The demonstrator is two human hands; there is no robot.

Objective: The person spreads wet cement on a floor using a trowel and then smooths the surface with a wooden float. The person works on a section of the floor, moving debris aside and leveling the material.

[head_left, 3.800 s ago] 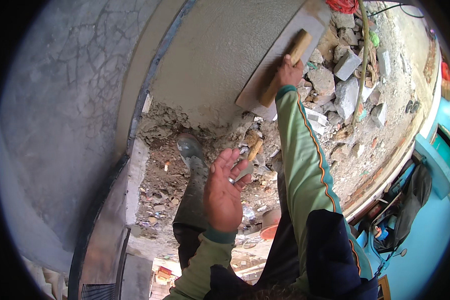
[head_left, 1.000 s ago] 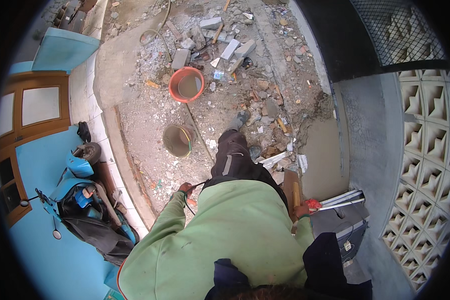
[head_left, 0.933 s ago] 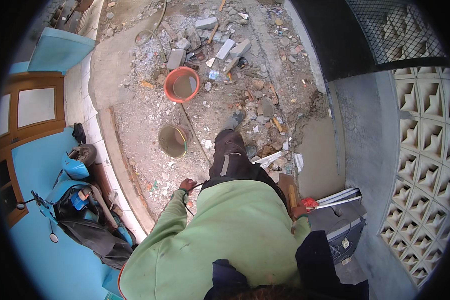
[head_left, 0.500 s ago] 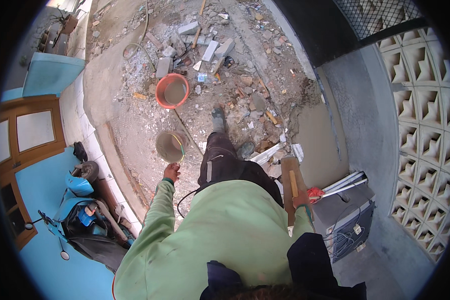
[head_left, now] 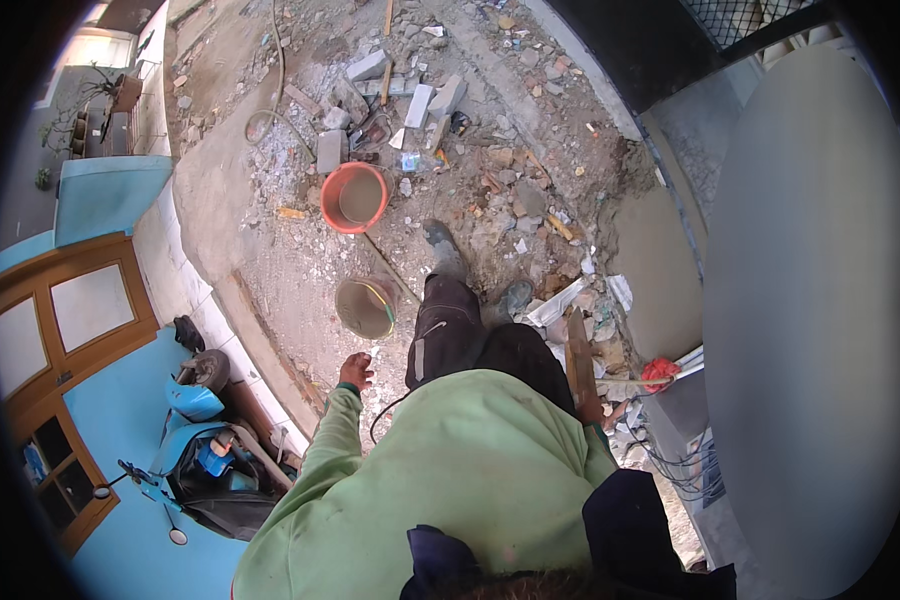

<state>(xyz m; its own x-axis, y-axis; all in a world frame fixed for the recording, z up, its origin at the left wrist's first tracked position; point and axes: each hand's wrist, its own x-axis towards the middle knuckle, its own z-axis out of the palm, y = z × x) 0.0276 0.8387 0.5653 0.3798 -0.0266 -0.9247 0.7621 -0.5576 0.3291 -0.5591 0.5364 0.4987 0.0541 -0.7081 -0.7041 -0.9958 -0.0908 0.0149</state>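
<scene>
My right hand (head_left: 615,413) is closed on a wooden float (head_left: 579,368), held low by my right side with its board turned nearly edge-on. My left hand (head_left: 356,371) hangs in front of me, fingers loosely apart, with nothing in it. Closest to that hand is a grey bucket (head_left: 365,312) with a greenish handle, standing on the rubble ground a little ahead and not touched. Beyond it stands an orange bucket (head_left: 329,207) with grey, mortar-like stuff inside.
Broken blocks (head_left: 419,105), bricks and stones litter the ground ahead. A smooth grey cement strip (head_left: 655,270) lies to the right. A blue motorbike (head_left: 195,400) stands at left by a blue wall. Pale pipes and cables (head_left: 670,470) are near my right side. A large blurred grey shape (head_left: 815,330) covers the far right.
The float has turned from showing its face and handle to nearly edge-on. My view has shifted, so both buckets appear farther right and lower. The blurred grey shape has come in at right.
</scene>
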